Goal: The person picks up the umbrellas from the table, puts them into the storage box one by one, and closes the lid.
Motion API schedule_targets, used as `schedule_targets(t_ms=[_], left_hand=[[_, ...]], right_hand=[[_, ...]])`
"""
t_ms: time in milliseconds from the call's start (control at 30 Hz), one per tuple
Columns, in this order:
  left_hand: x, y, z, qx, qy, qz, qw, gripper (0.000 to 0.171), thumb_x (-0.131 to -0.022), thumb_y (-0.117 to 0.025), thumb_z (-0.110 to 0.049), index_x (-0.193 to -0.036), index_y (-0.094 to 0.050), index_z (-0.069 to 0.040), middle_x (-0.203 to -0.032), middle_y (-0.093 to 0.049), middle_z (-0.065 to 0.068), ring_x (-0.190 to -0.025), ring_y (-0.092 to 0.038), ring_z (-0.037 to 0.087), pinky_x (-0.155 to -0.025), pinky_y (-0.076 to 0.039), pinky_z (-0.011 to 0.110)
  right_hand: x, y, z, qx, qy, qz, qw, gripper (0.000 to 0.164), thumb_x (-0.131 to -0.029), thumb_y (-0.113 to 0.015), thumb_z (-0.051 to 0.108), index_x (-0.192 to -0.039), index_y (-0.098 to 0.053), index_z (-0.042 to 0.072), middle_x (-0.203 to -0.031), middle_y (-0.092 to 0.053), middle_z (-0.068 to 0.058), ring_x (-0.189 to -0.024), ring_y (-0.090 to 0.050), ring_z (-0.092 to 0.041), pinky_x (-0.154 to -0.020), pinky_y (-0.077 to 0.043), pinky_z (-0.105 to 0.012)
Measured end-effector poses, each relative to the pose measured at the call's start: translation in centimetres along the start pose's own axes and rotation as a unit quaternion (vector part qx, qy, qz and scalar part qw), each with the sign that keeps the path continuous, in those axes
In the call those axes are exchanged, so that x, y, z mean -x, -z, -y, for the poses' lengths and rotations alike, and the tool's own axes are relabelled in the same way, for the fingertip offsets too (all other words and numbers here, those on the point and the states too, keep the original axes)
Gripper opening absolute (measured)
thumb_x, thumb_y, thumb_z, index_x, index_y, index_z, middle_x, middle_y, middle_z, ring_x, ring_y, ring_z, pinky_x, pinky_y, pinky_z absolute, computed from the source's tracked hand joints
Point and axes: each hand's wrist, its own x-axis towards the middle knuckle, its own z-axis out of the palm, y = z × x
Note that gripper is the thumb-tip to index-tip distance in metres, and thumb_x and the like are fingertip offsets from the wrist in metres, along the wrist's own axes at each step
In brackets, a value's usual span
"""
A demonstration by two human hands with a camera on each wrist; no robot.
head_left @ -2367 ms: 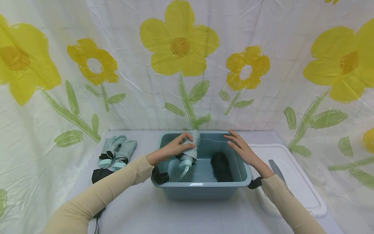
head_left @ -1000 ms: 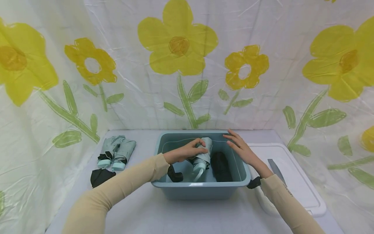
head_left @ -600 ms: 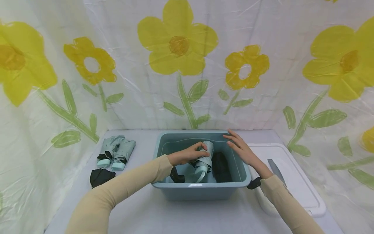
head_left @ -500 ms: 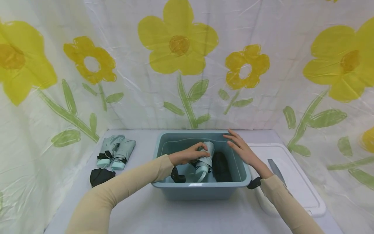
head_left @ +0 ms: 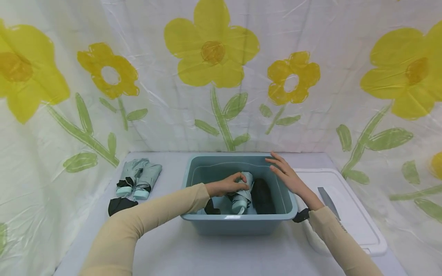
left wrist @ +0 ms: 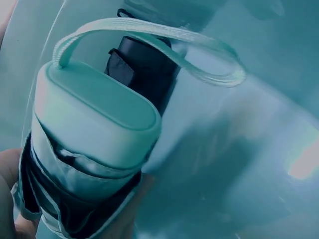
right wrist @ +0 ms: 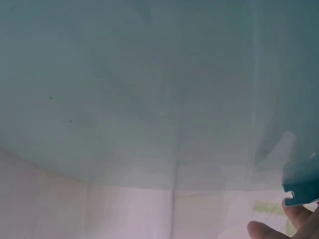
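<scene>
My left hand (head_left: 230, 184) grips a folded mint-green umbrella (head_left: 243, 197) low inside the blue-grey plastic tub (head_left: 238, 227). In the left wrist view, the umbrella (left wrist: 102, 117) shows its flat handle end and looped wrist strap. Close along its right side lies a black folded umbrella (head_left: 262, 197), whose end (left wrist: 147, 64) appears behind the handle in the left wrist view. At the tub's right rear rim is my right hand (head_left: 286, 176), fingers extended and spread. The right wrist view shows the tub wall (right wrist: 124, 99) and a few fingertips (right wrist: 264, 230) at its rim.
Two mint-green folded umbrellas (head_left: 149, 178) lie side by side on the table's left, with a black fabric item (head_left: 121, 206) in front of them. Right of the tub lies a white lid (head_left: 362, 222) with a grey strip (head_left: 328, 203). A flowered curtain (head_left: 241, 130) hangs behind.
My left hand has carried the mint umbrella from the tub's left side rightward and down, beside the black umbrella. My right hand has stayed at the rim.
</scene>
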Motion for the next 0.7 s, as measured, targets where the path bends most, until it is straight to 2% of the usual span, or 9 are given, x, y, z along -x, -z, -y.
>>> schedule_targets(t_ms=[133,267,433,567,700], left_hand=[[-0.4,-0.1,0.5,0.004,0.001,0.0,1.0,0.025,-0.09,-0.06,-0.027,-0.104,-0.047,-0.012,-0.132,-0.036,0.011,-0.098,-0.045,0.024,-0.073,-0.038,0.032],[-0.7,-0.3,1.0,0.007,-0.001,0.011,0.9999,0.026,-0.09,-0.06,-0.025,-0.105,-0.046,-0.011,-0.116,-0.041,0.008,-0.081,-0.045,0.02,-0.065,-0.038,0.028],[-1.1,-0.8,1.3,0.004,0.0,0.017,0.9998,0.024,-0.091,-0.059,-0.022,-0.106,-0.045,-0.009,-0.107,-0.041,0.005,-0.079,-0.042,0.017,-0.064,-0.036,0.026],[-1.5,-1.6,1.7,0.005,0.004,0.022,0.9997,0.024,-0.091,-0.058,-0.02,-0.106,-0.043,-0.007,-0.1,-0.041,0.006,-0.07,-0.038,0.017,-0.059,-0.034,0.027],[-2.1,-2.0,2.4,-0.021,-0.008,0.024,0.9994,0.02,-0.091,-0.058,-0.015,-0.102,-0.044,-0.005,-0.106,-0.041,0.008,-0.082,-0.04,0.02,-0.067,-0.034,0.029]], right_hand=[[0.0,0.0,0.1,0.0,-0.001,0.0,1.0,0.044,-0.101,-0.039,0.028,-0.137,-0.043,0.002,-0.154,-0.013,-0.014,-0.14,-0.009,-0.038,-0.102,-0.018,-0.065],[0.0,0.0,-0.1,0.004,-0.001,0.0,1.0,0.044,-0.101,-0.039,0.028,-0.137,-0.043,0.004,-0.154,-0.013,-0.013,-0.14,-0.009,-0.038,-0.101,-0.018,-0.066],[0.2,0.1,-0.5,0.001,-0.007,0.001,1.0,0.042,-0.101,-0.039,0.025,-0.137,-0.043,0.005,-0.154,-0.012,-0.011,-0.14,-0.009,-0.037,-0.102,-0.019,-0.065],[0.2,0.1,-0.3,-0.006,-0.016,0.002,1.0,0.04,-0.101,-0.039,0.019,-0.138,-0.042,0.004,-0.154,-0.01,-0.012,-0.141,-0.007,-0.037,-0.102,-0.019,-0.065],[0.3,0.2,1.5,-0.014,-0.019,0.009,1.0,0.039,-0.101,-0.038,0.015,-0.137,-0.041,0.0,-0.154,-0.01,-0.017,-0.139,-0.007,-0.041,-0.101,-0.019,-0.066]])
